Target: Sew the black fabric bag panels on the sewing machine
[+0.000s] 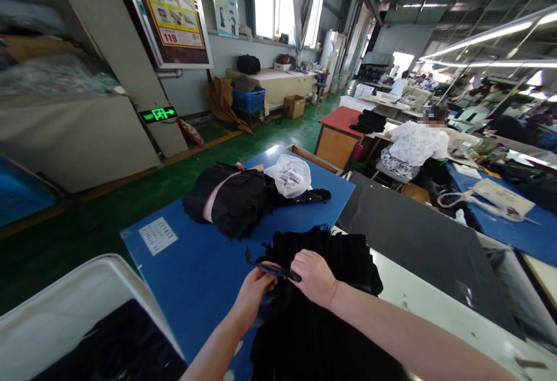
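Note:
A narrow folded piece of black fabric (281,271) is stretched between my two hands. My left hand (256,288) pinches it between thumb and fingers, and a thin end sticks out beyond to the upper left. My right hand (314,276) has its fingers closed around the other end. Under and behind both hands lies a pile of black fabric pieces (335,253) with ragged edges. Farther back on the blue table (195,276) sits a black fabric bundle (235,198) tied with a pink strip. Against the bundle rests a white plastic bag (289,176) with printed labels inside.
At lower left stands a white bin (108,271) holding black fabric. A paper sheet (158,235) lies on the table's left side. To the right is a dark grey surface (418,242). A person (418,143) in a patterned white top sits beyond, near a red-topped table (342,118).

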`<action>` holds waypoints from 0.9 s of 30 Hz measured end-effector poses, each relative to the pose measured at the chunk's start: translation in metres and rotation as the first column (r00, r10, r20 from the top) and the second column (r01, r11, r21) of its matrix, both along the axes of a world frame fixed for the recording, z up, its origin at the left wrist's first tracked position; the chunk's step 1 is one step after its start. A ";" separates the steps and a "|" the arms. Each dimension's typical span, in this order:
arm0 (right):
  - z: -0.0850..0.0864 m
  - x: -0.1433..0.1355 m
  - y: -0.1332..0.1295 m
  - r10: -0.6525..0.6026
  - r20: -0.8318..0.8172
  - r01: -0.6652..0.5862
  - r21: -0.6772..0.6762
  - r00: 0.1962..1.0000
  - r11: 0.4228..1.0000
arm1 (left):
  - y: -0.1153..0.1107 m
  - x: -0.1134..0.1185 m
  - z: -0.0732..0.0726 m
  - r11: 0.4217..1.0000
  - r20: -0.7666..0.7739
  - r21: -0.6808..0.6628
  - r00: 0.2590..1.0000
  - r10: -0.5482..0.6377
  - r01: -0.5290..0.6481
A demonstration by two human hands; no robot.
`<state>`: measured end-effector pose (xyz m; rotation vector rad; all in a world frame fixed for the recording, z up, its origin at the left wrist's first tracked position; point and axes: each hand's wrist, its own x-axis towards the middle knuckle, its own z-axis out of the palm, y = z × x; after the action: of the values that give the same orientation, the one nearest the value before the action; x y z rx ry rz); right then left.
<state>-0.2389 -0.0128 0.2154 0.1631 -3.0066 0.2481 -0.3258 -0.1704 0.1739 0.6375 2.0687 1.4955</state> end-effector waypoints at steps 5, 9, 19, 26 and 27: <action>0.013 0.023 0.007 0.107 0.131 -0.111 0.024 0.986 0.994 | -0.025 0.001 -0.009 0.997 -0.132 -0.053 0.990 -0.055 0.048; 0.020 0.051 0.010 0.149 0.240 -0.158 0.016 0.959 0.987 | -0.038 0.008 -0.019 0.992 -0.184 -0.082 0.977 -0.105 0.091; 0.041 -0.001 -0.003 -0.119 0.563 0.519 -0.632 0.818 0.575 | -0.042 0.003 0.022 0.991 -0.185 -0.075 0.975 -0.122 0.109; 0.023 -0.017 -0.017 -0.026 0.686 0.637 -0.661 0.727 0.397 | -0.036 0.011 0.059 0.975 -0.284 -0.098 0.933 -0.222 0.202; 0.024 -0.015 -0.016 -0.011 0.682 0.626 -0.665 0.731 0.407 | -0.032 0.009 0.061 0.973 -0.298 -0.087 0.926 -0.232 0.215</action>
<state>-0.2543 -0.0287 0.2389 -0.7873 -2.7898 2.0810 -0.3164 -0.2024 0.2349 1.1060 2.1634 1.2705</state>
